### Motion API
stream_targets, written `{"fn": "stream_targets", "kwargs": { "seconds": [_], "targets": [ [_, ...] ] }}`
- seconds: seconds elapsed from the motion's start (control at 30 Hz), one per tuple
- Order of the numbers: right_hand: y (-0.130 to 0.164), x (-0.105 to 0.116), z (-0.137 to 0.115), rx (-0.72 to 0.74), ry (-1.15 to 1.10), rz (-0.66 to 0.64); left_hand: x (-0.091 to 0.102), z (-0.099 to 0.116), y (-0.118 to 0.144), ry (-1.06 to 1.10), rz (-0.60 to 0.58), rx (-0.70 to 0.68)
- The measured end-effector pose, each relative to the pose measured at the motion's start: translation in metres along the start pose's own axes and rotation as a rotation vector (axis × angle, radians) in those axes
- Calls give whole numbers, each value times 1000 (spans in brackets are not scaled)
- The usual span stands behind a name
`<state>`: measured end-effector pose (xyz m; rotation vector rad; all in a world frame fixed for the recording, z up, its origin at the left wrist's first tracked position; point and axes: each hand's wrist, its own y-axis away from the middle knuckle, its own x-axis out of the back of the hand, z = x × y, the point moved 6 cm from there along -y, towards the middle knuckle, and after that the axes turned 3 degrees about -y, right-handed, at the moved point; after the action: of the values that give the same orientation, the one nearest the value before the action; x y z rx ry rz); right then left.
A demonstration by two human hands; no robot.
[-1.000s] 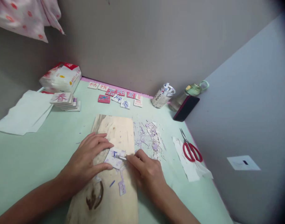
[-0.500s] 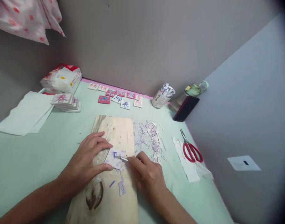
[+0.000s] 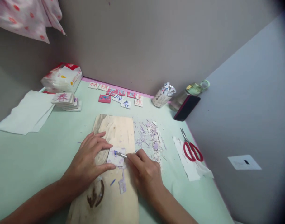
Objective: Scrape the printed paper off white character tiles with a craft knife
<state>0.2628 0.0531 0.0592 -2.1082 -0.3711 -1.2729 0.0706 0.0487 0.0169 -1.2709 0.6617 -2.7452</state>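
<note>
A pale square tile (image 3: pixel 116 159) with purple smudges and a small blue mark lies on a wooden board (image 3: pixel 125 130). My left hand (image 3: pixel 88 157) grips its left side, the thumb at the lower edge and the fingertips at the upper corner. Between the closed fingers of my right hand (image 3: pixel 144 169) is a slim metal carving knife (image 3: pixel 122 155), its tip touching the tile at the blue mark. Below the tile, a purple-stained scrap (image 3: pixel 122 186) and a thin blue sliver (image 3: pixel 112 182) rest on the wood.
Purple and white shavings (image 3: pixel 151 140) litter the table right of the board. Red-handled scissors (image 3: pixel 191 151) lie on paper farther right. A can (image 3: pixel 163 95), a bottle (image 3: pixel 195 88) and a phone (image 3: pixel 187 108) stand behind. Character tiles (image 3: pixel 125 104) and a tile stack (image 3: pixel 63 98) are at the back.
The tile has turned slightly and sits straighter on the board. The knife tip has shifted a little up and left, onto the blue mark. My left thumb has moved slightly right along the tile's edge.
</note>
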Motion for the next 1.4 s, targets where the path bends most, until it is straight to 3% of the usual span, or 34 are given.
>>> {"fn": "stream_targets", "kwargs": {
  "seconds": [0.2,0.4,0.5,0.77,0.93,1.1,1.23,1.4],
  "targets": [
    [-2,2,8,11,-86,-58,1,-2,-1,14,-24,4],
    [-8,0,7,39,21,-2,0,-2,0,20,-36,12],
    [-10,1,11,24,-30,-27,0,-2,0,26,-43,16],
    [-5,12,17,20,-150,-129,6,-7,-2,7,-197,-44],
    [-6,14,13,19,-150,-143,8,8,-3,-92,-94,49],
    [-7,17,16,34,-115,-79,4,26,-5,-178,-93,-1],
    [-8,15,19,25,-100,-102,3,24,-3,-171,-161,-57],
    [-7,15,19,27,-107,-139,3,15,-4,-124,-160,-7]
  ]
}}
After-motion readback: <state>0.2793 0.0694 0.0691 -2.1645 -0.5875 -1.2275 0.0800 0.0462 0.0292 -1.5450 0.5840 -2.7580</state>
